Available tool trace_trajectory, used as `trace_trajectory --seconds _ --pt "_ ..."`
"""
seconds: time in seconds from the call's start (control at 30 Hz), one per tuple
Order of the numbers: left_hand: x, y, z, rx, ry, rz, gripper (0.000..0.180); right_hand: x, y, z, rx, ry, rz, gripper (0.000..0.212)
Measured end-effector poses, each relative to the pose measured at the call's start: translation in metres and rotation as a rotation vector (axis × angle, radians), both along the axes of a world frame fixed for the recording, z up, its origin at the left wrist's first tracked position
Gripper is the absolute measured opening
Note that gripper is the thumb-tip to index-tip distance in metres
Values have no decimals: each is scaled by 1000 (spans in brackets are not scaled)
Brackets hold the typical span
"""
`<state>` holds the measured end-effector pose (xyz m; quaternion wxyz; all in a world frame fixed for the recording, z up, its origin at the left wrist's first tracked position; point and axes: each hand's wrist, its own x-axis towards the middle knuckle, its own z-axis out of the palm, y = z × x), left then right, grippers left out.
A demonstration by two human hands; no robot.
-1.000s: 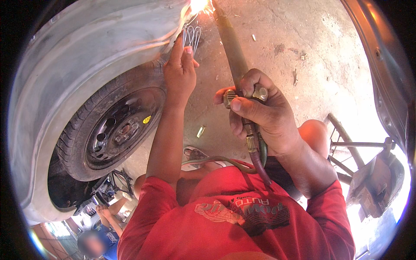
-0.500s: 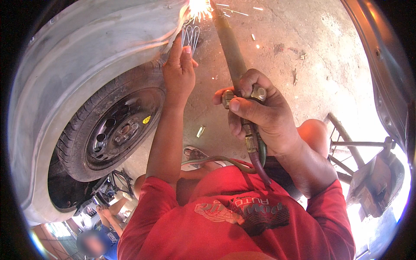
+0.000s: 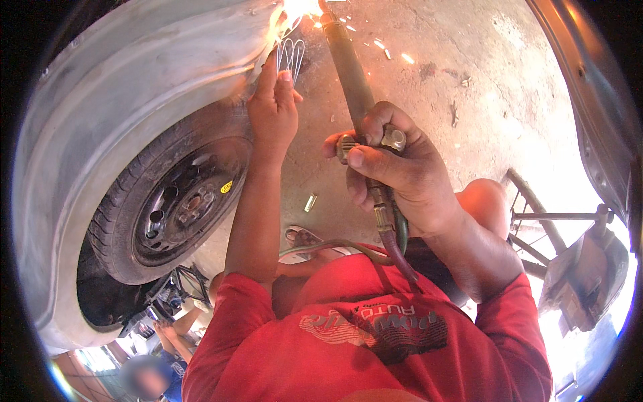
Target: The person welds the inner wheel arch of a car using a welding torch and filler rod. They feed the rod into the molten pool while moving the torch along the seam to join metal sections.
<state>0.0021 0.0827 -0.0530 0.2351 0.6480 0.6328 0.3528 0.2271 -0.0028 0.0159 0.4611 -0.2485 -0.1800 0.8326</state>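
My right hand [image 3: 408, 164] is wrapped round the valve end of a gas welding torch [image 3: 347, 70], its brass knobs showing between the fingers. The torch points away from me, and its tip meets a bright flame [image 3: 301, 8] with sparks at the edge of a grey car body panel [image 3: 151, 63]. Close below the flame, my left hand [image 3: 274, 110] pinches a thin looped metal wire [image 3: 291, 55] beside the panel's edge. Glare hides the wire's far end and the heated spot. Two hoses [image 3: 396, 251] run from the torch's rear toward my lap.
A wheel with a black tyre [image 3: 110, 214] sits under the panel at left. A metal stand [image 3: 549, 216] is at right, beside another car part [image 3: 589, 87]. A small lighter-like object [image 3: 310, 202] lies on the concrete floor [image 3: 442, 114]. Another person [image 3: 175, 368] is at lower left.
The torch and both hands have shifted slightly left in the picture. The flame spreads more along the panel's edge, and the flying sparks have changed place.
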Motion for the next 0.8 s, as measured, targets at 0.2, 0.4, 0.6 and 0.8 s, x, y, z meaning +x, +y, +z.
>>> trace_trajectory --seconds 0.2,0.4,0.6,0.8 --pt "-5 -5 0 -13 8 -39 45 -2 -13 12 -123 100 -103 21" --pt "-17 -12 8 -52 185 -67 49 -4 -20 8 -198 379 -191 19" --pt "-11 -17 36 -118 288 -154 44 6 -27 8 -324 370 -280 24" --pt "-13 0 60 -50 375 -342 42 -33 -11 3 -337 510 -382 24"
